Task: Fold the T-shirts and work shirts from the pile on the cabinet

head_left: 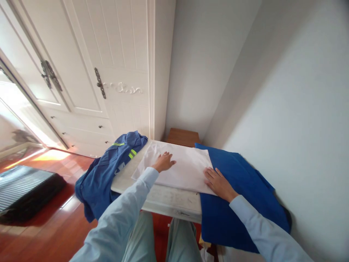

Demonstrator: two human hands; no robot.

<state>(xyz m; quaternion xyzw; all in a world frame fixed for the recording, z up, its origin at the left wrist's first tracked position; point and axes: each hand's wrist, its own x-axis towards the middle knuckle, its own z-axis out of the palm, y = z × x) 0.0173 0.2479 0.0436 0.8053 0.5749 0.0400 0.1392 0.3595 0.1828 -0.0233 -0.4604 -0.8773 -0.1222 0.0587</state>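
Note:
A white cloth (185,165), folded to a rough rectangle, lies flat on a pale table (174,198). My left hand (164,162) rests on its left part, palm down with the thumb apart from the fingers. At the cloth's right edge, my right hand (220,183) lies flat, fingers stretched out and fingertips on the white fabric. Under that hand and the right end of the cloth spreads a plain blue cloth (240,214), which hangs over the table's front. Neither hand grips anything.
A blue garment (109,173) with yellow-green stripes drapes over the table's left end. A white wardrobe (122,54) stands behind it. On the wooden floor (73,225) at left lies a ribbed dark suitcase (27,189). Behind the table is a brown wooden piece (183,137); a wall (300,127) closes the right side.

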